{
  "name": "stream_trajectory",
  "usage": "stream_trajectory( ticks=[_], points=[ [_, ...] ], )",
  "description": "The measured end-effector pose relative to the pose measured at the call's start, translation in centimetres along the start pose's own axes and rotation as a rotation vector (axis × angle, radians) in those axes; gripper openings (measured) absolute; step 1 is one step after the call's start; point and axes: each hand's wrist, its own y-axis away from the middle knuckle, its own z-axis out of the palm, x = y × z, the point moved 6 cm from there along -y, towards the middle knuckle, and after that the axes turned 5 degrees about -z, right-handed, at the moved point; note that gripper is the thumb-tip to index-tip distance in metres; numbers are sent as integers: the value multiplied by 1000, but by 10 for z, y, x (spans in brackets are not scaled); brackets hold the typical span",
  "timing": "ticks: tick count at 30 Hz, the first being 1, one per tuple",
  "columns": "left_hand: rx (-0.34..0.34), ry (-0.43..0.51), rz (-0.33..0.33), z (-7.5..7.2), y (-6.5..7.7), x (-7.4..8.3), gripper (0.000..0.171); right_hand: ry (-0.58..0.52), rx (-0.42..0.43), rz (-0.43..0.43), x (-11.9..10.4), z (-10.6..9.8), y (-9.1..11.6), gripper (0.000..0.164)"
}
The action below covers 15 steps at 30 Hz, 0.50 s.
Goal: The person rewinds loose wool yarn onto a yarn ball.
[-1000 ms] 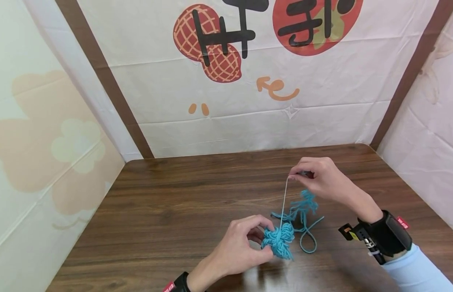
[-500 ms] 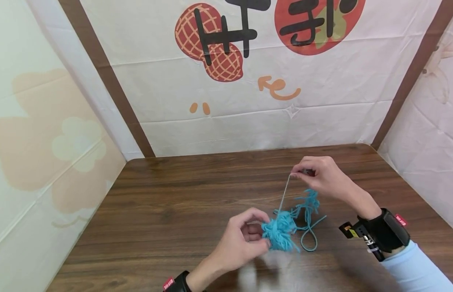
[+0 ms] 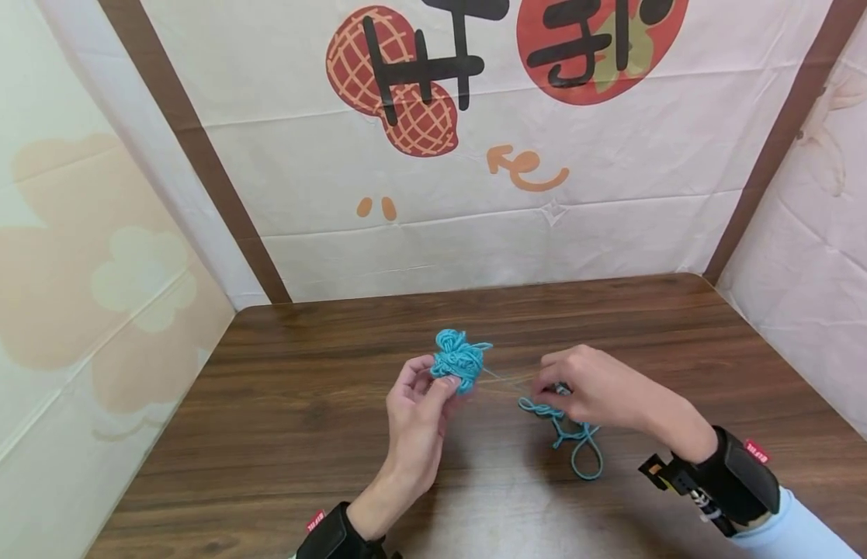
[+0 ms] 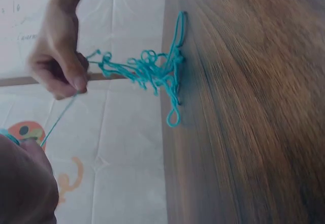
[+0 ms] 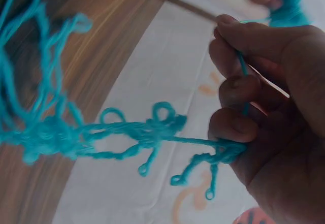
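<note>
Between thumb and fingers, my left hand (image 3: 415,423) holds a small wound bundle of turquoise yarn (image 3: 457,360) above the table. A thin strand runs from it to my right hand (image 3: 601,392), which pinches the strand (image 5: 242,64) between thumb and forefinger. The other right fingers curl round the same yarn in the right wrist view. Below that hand hangs a loose, knotted tangle of yarn (image 4: 152,71), its lower part lying on the table with a loop. In the left wrist view the bundle is mostly hidden behind my left hand (image 4: 23,183).
The brown wooden table (image 3: 321,411) has rounded far corners. A white printed cloth (image 3: 440,233) hangs behind it, and pale cloths stand along the left (image 3: 91,310) and right (image 3: 810,233) sides.
My left hand has lifted the bundle up and to the left, turning it. The right hand has come down slightly left, over the loose tangle. The strand between them now runs nearly level.
</note>
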Motion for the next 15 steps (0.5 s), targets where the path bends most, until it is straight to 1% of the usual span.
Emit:
stream_trajectory(
  ticks=[3, 6, 8, 10, 13, 15],
  points=[
    [83, -77, 40, -5, -3, 0, 27, 7, -34, -9, -17, 2, -4, 13],
    [125, -182, 81, -9, -6, 0, 29, 10, -57, -21, -32, 2, -8, 16],
    [126, -277, 109, -10, -6, 1, 29, 11, -64, -37, -40, 1, -9, 17],
    [116, -393, 139, -10, -6, 2, 29, 17, -63, -56, -47, 0, -10, 18],
    [84, -599, 192, -7, -4, 5, 29, 25, -41, -78, -54, -3, -10, 18],
    [50, -715, 221, -4, -3, 6, 29, 35, -13, -100, -58, -6, -10, 17]
  ],
)
